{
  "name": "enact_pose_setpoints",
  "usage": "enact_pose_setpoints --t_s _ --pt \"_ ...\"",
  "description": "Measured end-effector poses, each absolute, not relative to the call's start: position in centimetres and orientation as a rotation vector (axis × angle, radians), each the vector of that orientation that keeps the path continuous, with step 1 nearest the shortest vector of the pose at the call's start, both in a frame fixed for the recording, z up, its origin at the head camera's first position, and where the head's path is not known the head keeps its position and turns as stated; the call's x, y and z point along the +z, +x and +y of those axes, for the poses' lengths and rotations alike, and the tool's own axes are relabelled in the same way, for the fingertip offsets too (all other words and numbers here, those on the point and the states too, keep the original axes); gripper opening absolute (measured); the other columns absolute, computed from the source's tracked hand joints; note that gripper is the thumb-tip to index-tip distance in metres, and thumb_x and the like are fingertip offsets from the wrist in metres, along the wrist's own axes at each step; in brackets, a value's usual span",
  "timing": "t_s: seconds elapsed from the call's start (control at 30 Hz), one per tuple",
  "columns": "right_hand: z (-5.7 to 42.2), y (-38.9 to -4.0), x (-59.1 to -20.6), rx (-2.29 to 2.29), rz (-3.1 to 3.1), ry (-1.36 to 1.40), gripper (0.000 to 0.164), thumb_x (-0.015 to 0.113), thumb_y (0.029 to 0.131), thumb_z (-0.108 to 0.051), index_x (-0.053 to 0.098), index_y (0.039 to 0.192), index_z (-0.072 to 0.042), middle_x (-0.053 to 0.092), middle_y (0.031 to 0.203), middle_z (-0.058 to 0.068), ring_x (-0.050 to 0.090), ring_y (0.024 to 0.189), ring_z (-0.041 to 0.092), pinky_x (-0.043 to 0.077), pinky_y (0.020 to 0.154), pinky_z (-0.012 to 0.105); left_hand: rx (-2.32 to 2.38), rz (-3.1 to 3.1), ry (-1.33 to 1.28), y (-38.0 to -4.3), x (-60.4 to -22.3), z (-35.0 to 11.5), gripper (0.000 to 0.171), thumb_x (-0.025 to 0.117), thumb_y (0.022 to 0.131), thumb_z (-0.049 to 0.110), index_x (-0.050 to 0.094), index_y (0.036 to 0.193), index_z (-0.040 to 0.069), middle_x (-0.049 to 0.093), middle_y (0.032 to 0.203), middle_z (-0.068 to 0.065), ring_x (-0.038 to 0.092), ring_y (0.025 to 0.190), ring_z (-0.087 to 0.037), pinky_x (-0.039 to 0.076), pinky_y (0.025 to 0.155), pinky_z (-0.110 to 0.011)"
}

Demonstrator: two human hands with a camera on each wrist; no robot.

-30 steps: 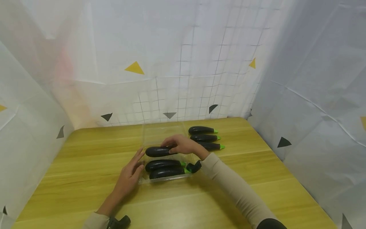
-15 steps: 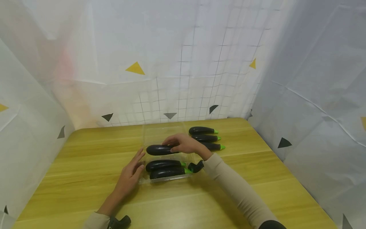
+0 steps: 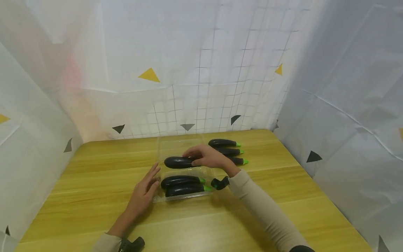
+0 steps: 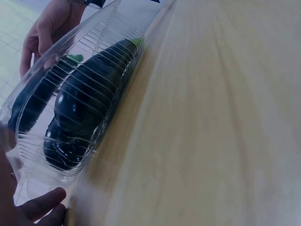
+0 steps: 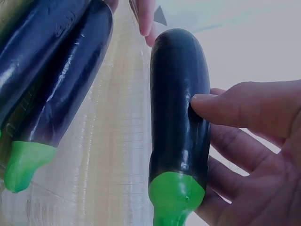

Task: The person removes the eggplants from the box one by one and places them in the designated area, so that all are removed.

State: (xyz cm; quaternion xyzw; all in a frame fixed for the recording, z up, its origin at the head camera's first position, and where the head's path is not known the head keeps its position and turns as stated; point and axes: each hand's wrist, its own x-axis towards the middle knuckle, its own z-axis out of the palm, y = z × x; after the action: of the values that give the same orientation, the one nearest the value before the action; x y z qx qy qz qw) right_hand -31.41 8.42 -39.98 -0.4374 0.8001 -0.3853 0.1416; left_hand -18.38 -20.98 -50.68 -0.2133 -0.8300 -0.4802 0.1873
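Observation:
My right hand grips a dark purple eggplant by its green-capped half, thumb on one side and fingers on the other. In the right wrist view this eggplant is raised over a clear plastic clamshell box. Two more eggplants lie side by side in the near part of the box: an inner eggplant and a front eggplant. My left hand rests at the box's left end with thumb and fingers spread. The left wrist view shows its fingertips by the box's end.
Three eggplants lie in a column to the right of the box, partly behind my right hand. The box's clear lid is folded back toward the wall. White sheeting encloses the wooden table at the back and sides.
My right hand has moved slightly away from me and to the right, carrying the eggplant with it. A wider gap now shows between it and the two in the box. The left hand stays put.

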Motion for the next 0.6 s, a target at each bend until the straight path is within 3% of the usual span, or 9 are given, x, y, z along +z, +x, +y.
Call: enact_pose_setpoints --t_s 0.33,0.6 --pt "9.1 -31.0 -39.7 -1.122 2.320 -1.281 0.040 0.068 0.099 0.000 0.067 0.139 -0.008 0.067 0.135 0.004 0.063 0.124 0.020 0.052 0.100 0.037 -1.352 -2.345 -0.593 -18.2 -50.4 -20.9 0.052 0.056 0.107 0.005 0.046 0.158 0.010 0.034 0.166 -0.011 0.063 0.123 -0.040 0.040 0.101 -0.013" --pt "9.8 -30.7 -39.4 -1.099 2.362 -1.304 0.039 0.069 0.100 -0.003 0.067 0.139 -0.009 0.067 0.134 0.001 0.063 0.122 0.016 0.053 0.098 0.035 -1.351 -2.342 -0.598 -18.4 -50.6 -21.0 0.051 0.054 0.108 0.005 0.045 0.158 0.009 0.033 0.166 -0.010 0.062 0.123 -0.041 0.040 0.101 -0.014"
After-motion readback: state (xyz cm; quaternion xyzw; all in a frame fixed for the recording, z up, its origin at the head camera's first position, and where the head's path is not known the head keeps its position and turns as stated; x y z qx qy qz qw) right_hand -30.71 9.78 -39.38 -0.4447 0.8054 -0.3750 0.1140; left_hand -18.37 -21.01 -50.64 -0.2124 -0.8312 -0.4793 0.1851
